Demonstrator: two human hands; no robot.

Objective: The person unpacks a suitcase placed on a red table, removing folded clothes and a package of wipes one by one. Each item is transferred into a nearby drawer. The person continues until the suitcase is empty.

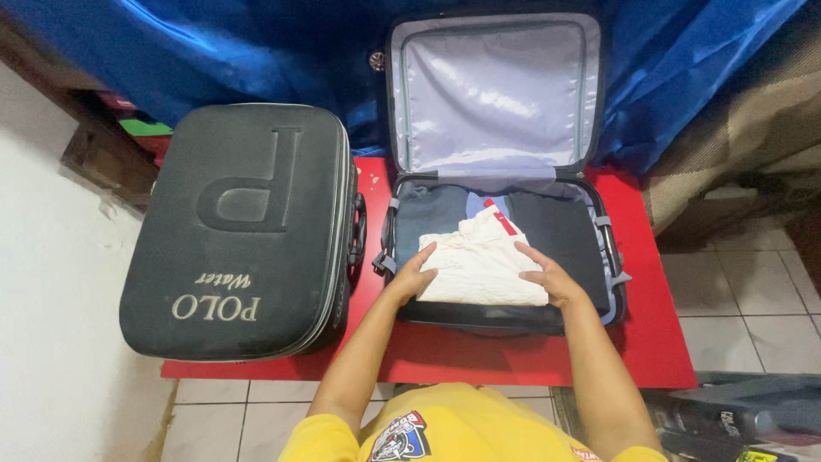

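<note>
I am looking down over a red rectangular table top (pixel 658 342) with two cases on it. My left hand (pixel 416 275) and my right hand (pixel 550 278) both rest on a folded cream-white cloth garment (pixel 479 261), one at each lower corner. The fingers of both hands lie flat and slightly spread over the fabric, palms down; nothing is pinched, though I cannot tell whether the thumbs are tucked under the edge.

The garment lies inside the open dark soft-sided suitcase (pixel 617 272), on top of folded dark blue and black clothes (pixel 556 227) that already fill the lower half. A small red strip (a tag or trim, I cannot tell which) shows at the garment's upper edge. The lid with its pale grey glossy lining (pixel 492 94) stands upright against a blue plastic sheet (pixel 214 43).

To the left, well apart from my hands, a closed black moulded suitcase (pixel 244 227) lies flat.

I judge the step in hand to be settling this garment onto the packed stack. The next move calls for even pressure from both palms so the fold stays square and does not slide toward the near wall.
</note>
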